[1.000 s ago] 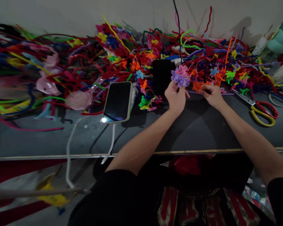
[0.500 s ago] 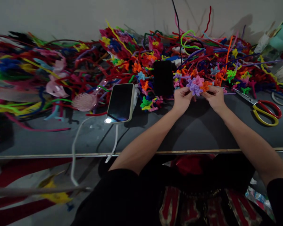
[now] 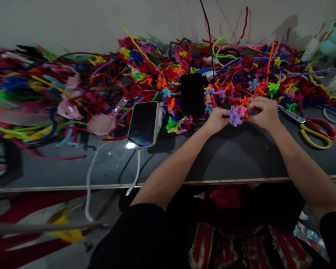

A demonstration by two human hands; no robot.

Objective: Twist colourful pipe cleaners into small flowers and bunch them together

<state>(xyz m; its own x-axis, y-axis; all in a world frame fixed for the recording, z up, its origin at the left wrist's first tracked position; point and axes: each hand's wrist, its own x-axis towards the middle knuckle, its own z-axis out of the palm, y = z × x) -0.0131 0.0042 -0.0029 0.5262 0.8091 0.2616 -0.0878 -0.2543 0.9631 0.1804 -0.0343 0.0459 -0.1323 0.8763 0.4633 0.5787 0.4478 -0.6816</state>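
Right of the frame's centre, just above the bare dark table, both hands met on a small cluster of pipe-cleaner flowers — purple, pink and orange blooms. The left hand was curled, fingertips pinching the cluster's left side; the right hand closed over its right side. Judging by the grip, blooms were being joined, and the next move would call for a tight twist of stems. The cluster's long axis ran roughly left to right, blooms facing up toward the camera. Scissors lay to the right, a phone to the left.
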